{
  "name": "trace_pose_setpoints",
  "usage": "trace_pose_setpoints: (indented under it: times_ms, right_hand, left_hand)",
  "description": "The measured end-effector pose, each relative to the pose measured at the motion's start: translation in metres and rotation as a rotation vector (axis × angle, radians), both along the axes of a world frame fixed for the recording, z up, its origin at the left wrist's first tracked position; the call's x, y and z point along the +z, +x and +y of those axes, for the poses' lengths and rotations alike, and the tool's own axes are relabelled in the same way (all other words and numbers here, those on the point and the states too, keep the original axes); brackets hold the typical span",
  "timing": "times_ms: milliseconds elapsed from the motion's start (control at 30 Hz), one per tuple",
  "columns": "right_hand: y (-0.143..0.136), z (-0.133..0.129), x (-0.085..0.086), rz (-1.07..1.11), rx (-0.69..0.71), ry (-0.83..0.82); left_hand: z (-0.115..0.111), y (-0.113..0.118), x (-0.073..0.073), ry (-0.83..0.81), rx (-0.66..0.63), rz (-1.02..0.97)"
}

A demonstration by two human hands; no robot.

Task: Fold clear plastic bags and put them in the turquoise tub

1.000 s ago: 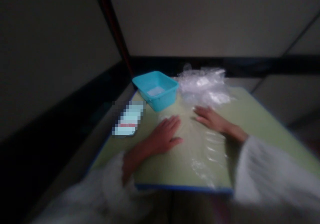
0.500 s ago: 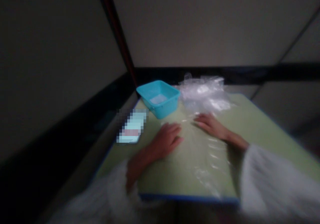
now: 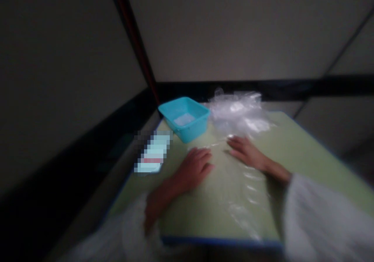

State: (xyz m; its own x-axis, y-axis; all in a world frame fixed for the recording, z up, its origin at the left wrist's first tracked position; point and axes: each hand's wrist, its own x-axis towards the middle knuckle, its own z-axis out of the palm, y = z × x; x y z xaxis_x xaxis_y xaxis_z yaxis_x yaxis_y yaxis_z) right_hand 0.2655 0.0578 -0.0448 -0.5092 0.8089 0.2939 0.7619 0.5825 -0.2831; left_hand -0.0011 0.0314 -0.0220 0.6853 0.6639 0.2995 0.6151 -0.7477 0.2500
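Clear plastic sheet (image 3: pixel 233 192), one, reaches the table's (image 3: pixel 295 149) near edge under left hand (image 3: pixel 194 169) and right hand (image 3: pixel 247 153), both flattened, empty, one basket (image 3: pixel 193 131) at the far-left corner.

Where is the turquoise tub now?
In the head view, the turquoise tub stands near the far-left corner of the table, left of the crumpled clear plastic.

Dim light leaves walls (image 3: pixel 233 32) in gloom, darkest at lower L, w/ soft blur throughout. Glare flecks clear plastic film (image 3: pixel 247 199) & crumpled plastic heap (image 3: pixel 239 115); pixelation masks bright, pale obj. (image 3: pixel 154 152) at L
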Motion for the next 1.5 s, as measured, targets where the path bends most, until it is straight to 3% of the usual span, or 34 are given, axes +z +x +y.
trace_pose_setpoints:
  times_ms: [400, 667, 933, 1200, 1500]
  right_hand:
    - [-0.004, -0.009, 0.01, 0.075, 0.019, -0.054]
    - [-0.006, -0.013, 0.004, -0.048, -0.046, 0.017]
    - [-0.006, -0.014, 0.009, 0.023, -0.017, -0.003]
    - [-0.006, -0.016, 0.004, -0.091, -0.088, 0.039]
    - [-0.009, -0.018, 0.011, 0.025, -0.063, 0.02]
  left_hand:
    - [0.009, 0.003, 0.008, -0.027, -0.014, 0.019]
    - [0.009, 0.002, 0.007, 0.025, 0.038, -0.004]
    - [0.005, 0.004, 0.004, 0.027, 0.029, 0.0]
    - [0.005, 0.004, 0.002, 0.02, 0.031, 0.012]
    - [0.005, 0.003, 0.004, 0.02, 0.026, 0.0]
